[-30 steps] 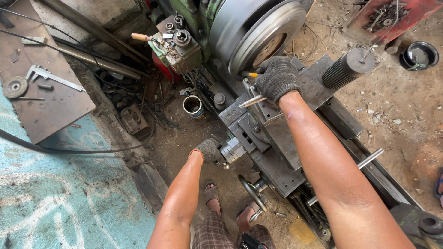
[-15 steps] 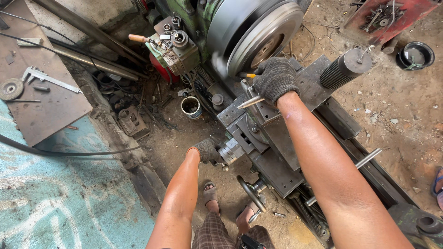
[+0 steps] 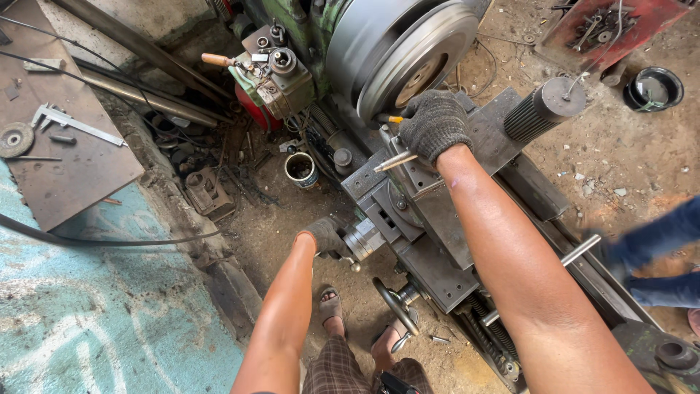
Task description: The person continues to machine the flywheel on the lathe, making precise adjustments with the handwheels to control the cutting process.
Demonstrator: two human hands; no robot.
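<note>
Head view, looking down onto a metal lathe. Right hand point(image 3: 435, 124), in a grey knitted work glove, rests on the tool post point(image 3: 412, 164) atop the carriage; its fingers are curled together over the post's top, just beside the face of the large disc point(image 3: 408, 62) mounted in the chuck. That disc is smooth, bright grey steel, round, with a stepped rim and a recessed rusty-brown centre. A slim shiny metal rod point(image 3: 396, 161) sticks out to the left from under the gloved palm, and a small yellow-tipped piece point(image 3: 394, 119) shows just above the fingers.

Left hand point(image 3: 326, 237), also in a dark knit glove, is closed around the cross-slide handle point(image 3: 362, 239), a short bright cylindrical dial at the near end of the slide. Fingers wrapped on it.

Carriage: dark, oily cast steel, flat angular plates. Black spoked handwheel point(image 3: 396, 306) below it. Ribbed black cylinder point(image 3: 543, 108) lies on the bed to the right of the gloved hand.

Surroundings: small tin cup point(image 3: 300, 169) with dark contents on the dirt floor; rusty sheet plate point(image 3: 80, 171) at left carrying a steel caliper point(image 3: 73, 124) and a grinding disc point(image 3: 16, 138). Blue-clad limbs of another person point(image 3: 660, 255) at the right edge, blurred.
</note>
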